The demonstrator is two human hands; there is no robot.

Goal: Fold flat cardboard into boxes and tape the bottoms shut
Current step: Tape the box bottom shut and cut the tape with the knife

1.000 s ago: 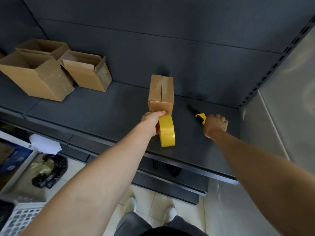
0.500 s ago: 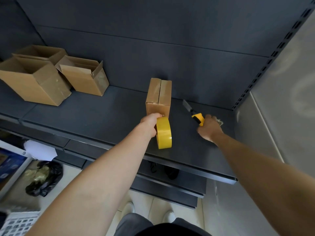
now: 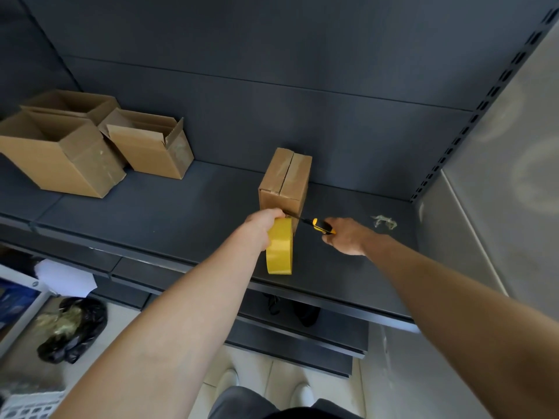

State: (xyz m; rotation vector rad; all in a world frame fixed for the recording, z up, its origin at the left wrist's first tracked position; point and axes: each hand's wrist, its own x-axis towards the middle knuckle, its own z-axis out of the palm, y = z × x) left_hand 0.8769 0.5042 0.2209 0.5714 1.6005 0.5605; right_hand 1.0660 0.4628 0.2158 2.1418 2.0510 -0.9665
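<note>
Since a moment ago the right hand (image 3: 344, 237) has swung the yellow-and-black utility knife (image 3: 321, 226) leftward, so its blade now points at the near lower edge of the small cardboard box (image 3: 284, 182), right by the left hand (image 3: 262, 226); before, the knife was off to the right with its blade aimed away. That box stands on the dark shelf (image 3: 151, 213) in the middle of the view, folded flaps upward, a seam running along the top with clear tape glinting over it. Left fingers are curled round the yellow tape roll (image 3: 279, 251), held on edge just in front of the box's near face; whether a strip runs from roll to box cannot be told. Right fingers are wrapped tight on the knife handle. Further right on the shelf lies a crumpled scrap of clear tape (image 3: 384, 221). Far left on the same shelf sit three open cardboard boxes (image 3: 60, 158) close together. Below, on the floor, lie a black plastic bag (image 3: 72, 328) and a white sheet (image 3: 65, 278).
</note>
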